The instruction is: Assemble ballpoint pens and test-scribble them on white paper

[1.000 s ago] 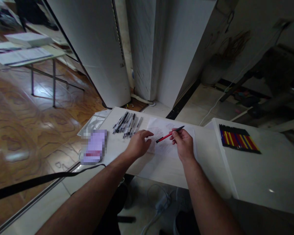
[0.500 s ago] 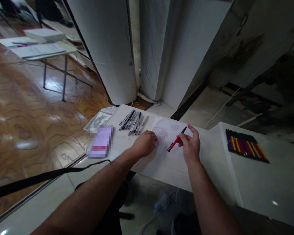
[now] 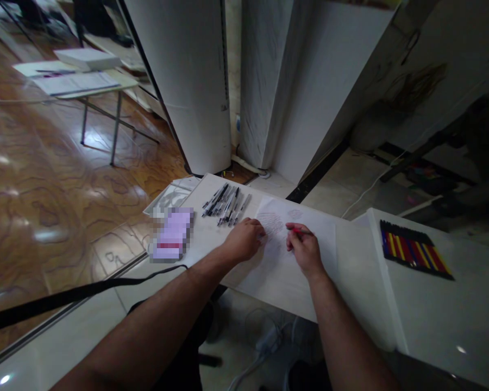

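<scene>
My right hand (image 3: 304, 248) is closed around a red pen (image 3: 301, 232), held low over a white sheet of paper (image 3: 293, 260) with scribbles on it. My left hand (image 3: 244, 239) rests on the left edge of that sheet, fingers curled loosely and pressing it down. Just beyond my left hand lies a row of several black pens (image 3: 227, 202) on the white table (image 3: 350, 260).
A blurred purple box (image 3: 171, 237) sits at the table's left end beside printed sheets. A tray of coloured pens (image 3: 414, 251) lies on the adjoining white surface at right. White pillars stand behind. A folding table with papers (image 3: 71, 81) stands far left on wooden floor.
My right hand turned the red pen from held up and slanted to down at the paper. The left hand stayed on the sheet. The view shifted a little.
</scene>
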`<action>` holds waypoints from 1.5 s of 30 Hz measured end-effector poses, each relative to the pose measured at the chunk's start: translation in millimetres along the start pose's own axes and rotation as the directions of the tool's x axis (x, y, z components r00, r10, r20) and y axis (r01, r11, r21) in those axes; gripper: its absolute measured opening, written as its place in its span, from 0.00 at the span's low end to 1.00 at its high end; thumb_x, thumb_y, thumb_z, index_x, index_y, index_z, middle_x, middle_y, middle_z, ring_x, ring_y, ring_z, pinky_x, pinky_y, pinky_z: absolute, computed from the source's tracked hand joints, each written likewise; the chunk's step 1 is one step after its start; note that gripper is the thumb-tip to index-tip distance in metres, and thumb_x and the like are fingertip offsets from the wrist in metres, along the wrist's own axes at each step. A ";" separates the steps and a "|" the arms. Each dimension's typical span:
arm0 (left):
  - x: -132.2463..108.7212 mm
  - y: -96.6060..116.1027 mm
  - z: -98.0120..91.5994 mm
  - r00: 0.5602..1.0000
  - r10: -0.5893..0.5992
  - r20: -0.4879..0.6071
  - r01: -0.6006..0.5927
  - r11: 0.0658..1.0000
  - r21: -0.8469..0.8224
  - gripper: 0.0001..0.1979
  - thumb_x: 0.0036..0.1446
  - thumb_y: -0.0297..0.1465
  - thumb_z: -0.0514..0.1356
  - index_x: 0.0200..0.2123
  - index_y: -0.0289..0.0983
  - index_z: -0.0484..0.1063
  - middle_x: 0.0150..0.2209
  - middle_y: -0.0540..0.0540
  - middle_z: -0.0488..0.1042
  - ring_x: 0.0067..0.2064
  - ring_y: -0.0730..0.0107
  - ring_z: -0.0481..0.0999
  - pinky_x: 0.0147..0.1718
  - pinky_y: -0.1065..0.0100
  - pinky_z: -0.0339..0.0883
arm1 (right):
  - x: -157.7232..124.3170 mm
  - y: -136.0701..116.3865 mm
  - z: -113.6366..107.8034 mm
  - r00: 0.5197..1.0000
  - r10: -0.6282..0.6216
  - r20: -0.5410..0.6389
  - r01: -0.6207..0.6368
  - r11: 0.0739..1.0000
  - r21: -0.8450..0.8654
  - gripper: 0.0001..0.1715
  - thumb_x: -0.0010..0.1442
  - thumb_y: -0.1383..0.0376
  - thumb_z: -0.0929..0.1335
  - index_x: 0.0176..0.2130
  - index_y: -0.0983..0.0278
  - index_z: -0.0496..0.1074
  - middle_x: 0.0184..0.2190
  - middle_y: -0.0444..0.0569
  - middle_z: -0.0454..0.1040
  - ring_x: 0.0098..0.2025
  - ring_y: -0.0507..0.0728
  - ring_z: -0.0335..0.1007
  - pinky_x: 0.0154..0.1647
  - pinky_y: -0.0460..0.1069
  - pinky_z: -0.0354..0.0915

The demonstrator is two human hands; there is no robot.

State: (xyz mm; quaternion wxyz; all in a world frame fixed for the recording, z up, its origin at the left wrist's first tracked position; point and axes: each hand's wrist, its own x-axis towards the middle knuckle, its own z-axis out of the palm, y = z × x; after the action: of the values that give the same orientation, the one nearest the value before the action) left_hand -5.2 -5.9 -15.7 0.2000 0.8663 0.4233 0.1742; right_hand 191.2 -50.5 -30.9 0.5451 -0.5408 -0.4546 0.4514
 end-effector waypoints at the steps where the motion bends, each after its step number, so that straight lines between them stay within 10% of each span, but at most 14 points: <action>1: 0.0 -0.1 0.2 1.000 -0.002 0.003 0.002 1.000 -0.001 0.13 0.47 0.23 0.61 0.37 0.37 0.79 0.41 0.41 0.77 0.45 0.58 0.73 0.49 0.60 0.67 | -0.8 2.6 0.7 1.000 0.000 0.006 0.001 1.000 -0.031 0.19 0.58 0.56 0.68 0.44 0.66 0.73 0.20 0.39 0.67 0.21 0.49 0.62 0.21 0.44 0.61; 17: -2.0 4.2 -4.2 0.997 -0.043 0.070 0.040 0.998 0.041 0.14 0.48 0.25 0.60 0.39 0.37 0.78 0.43 0.42 0.76 0.46 0.59 0.71 0.50 0.62 0.66 | -8.7 18.4 2.0 0.993 -0.093 -0.075 0.054 0.910 -0.411 0.15 0.54 0.58 0.69 0.37 0.65 0.76 0.19 0.46 0.74 0.21 0.54 0.70 0.23 0.47 0.67; 45: -1.5 5.5 -3.5 0.996 -0.056 0.072 0.052 0.997 0.064 0.13 0.48 0.25 0.61 0.39 0.37 0.78 0.43 0.42 0.76 0.46 0.59 0.71 0.48 0.62 0.66 | -8.0 13.8 6.1 0.986 -0.157 -0.064 0.109 0.877 -0.468 0.12 0.53 0.60 0.68 0.34 0.65 0.77 0.24 0.49 0.77 0.26 0.56 0.73 0.28 0.48 0.69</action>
State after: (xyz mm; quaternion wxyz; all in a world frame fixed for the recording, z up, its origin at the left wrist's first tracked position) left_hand -4.1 -9.4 -10.2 0.1929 0.8662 0.4442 0.1234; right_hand 183.8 -57.2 -44.8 0.4522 -0.6444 -0.5573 0.2641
